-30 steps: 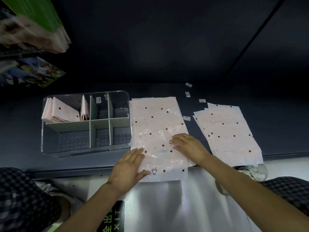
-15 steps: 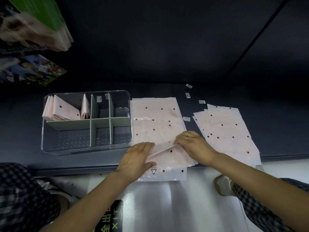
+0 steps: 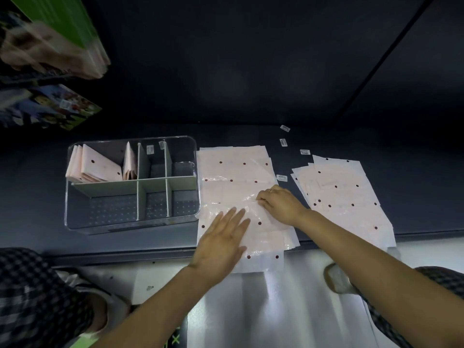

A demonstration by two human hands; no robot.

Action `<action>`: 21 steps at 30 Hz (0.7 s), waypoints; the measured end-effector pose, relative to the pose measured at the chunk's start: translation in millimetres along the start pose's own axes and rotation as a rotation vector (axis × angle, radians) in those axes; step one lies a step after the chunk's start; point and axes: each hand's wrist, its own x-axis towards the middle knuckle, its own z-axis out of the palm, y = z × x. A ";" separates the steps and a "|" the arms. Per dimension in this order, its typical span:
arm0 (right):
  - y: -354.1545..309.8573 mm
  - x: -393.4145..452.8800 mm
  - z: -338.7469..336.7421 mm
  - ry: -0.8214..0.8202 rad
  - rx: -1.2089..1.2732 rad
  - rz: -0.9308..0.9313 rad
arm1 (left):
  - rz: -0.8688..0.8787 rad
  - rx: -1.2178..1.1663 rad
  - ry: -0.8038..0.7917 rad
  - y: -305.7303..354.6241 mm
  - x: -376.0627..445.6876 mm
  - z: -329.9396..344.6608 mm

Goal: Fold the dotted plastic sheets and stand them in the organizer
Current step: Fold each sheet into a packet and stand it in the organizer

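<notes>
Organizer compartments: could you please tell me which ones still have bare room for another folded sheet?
In the organizer, all three front compartments and the two small back ones look bare. Only the back-left one is crowded with folded sheets, though a gap remains between its two bundles.

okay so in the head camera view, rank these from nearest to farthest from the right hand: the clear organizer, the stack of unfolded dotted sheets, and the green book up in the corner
From the right hand:
1. Stack of unfolded dotted sheets, just to its right on the dark table.
2. Clear organizer, to its left, past the sheet being folded.
3. Green book, far off in the upper left corner.
</notes>
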 end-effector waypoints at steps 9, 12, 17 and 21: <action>-39.9 -22.1 31.2 0.279 0.109 -0.100 | -0.087 0.066 -0.218 -7.7 -4.0 44.4; -62.3 -38.2 52.6 0.175 0.220 -0.239 | -0.067 0.075 -0.231 -8.4 -3.8 48.4; -29.7 -53.3 60.9 0.152 0.315 -0.017 | -0.064 0.085 -0.226 -9.6 -4.2 49.1; 14.1 -70.3 50.5 0.182 0.236 0.066 | -0.079 0.083 -0.235 -8.1 -3.2 47.2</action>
